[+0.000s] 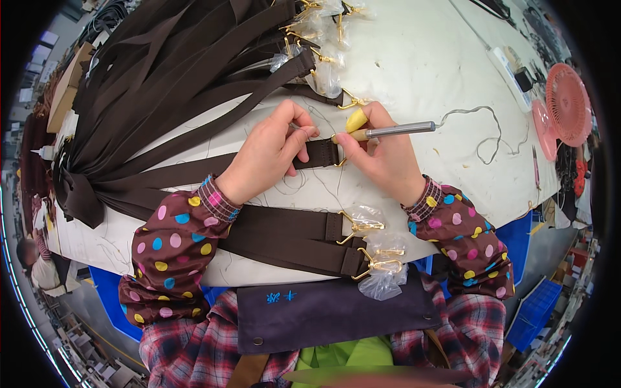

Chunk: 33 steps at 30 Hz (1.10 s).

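My right hand (387, 155), a yellow finger cot on its index finger, grips a silver pen-shaped tool (404, 129) with a cord at its back end. The tool's tip points left, over the stitched end of a dark brown strap (321, 154). Just left of that tip, my left hand (275, 150) is closed in a pinch. Fine dark thread (312, 116) shows at its fingertips. A gold metal hook (341, 158) is partly hidden under my right hand at the strap's end.
Many brown straps (162, 58) with gold, plastic-wrapped hooks (323, 58) lie bundled at the left. Two finished-looking strap ends (297, 239) lie near the front edge. At the right are a pink fan (568, 103), a power strip (510, 76) and the tool's loose cord (495, 129).
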Available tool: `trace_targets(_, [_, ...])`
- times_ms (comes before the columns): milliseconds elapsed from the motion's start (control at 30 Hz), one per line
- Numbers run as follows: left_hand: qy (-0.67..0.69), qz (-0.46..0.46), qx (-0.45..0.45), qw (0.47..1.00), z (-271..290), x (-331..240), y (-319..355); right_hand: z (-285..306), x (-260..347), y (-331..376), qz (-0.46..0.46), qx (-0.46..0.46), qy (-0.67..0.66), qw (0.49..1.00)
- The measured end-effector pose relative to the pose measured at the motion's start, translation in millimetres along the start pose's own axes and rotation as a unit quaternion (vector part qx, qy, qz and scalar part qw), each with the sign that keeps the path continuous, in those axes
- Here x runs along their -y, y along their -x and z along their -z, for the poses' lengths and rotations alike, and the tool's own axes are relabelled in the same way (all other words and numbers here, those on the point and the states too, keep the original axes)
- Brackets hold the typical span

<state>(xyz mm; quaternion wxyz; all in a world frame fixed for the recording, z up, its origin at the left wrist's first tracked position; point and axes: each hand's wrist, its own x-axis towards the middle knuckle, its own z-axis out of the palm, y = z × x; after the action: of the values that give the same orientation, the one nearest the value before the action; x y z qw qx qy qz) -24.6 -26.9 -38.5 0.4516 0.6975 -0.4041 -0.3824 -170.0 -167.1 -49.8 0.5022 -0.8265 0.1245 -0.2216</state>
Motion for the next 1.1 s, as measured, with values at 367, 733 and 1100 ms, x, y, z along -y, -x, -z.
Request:
trace_targets(367, [-0.003,0.001,-0.004,1.0,1,-3,1,-1,1,-1,-0.007,0.003,0.01,1.0])
trace_targets(733, [-0.4,-0.161,-0.051,0.901,17,-19,17,-1,5,0,-0.058,-0.005,-0.105,0.993])
trace_targets(1100, [-0.294,-0.2,-0.018,0.934,9,8,-7,-2,-1,-1,-0.029,-0.009,-0.063,0.998])
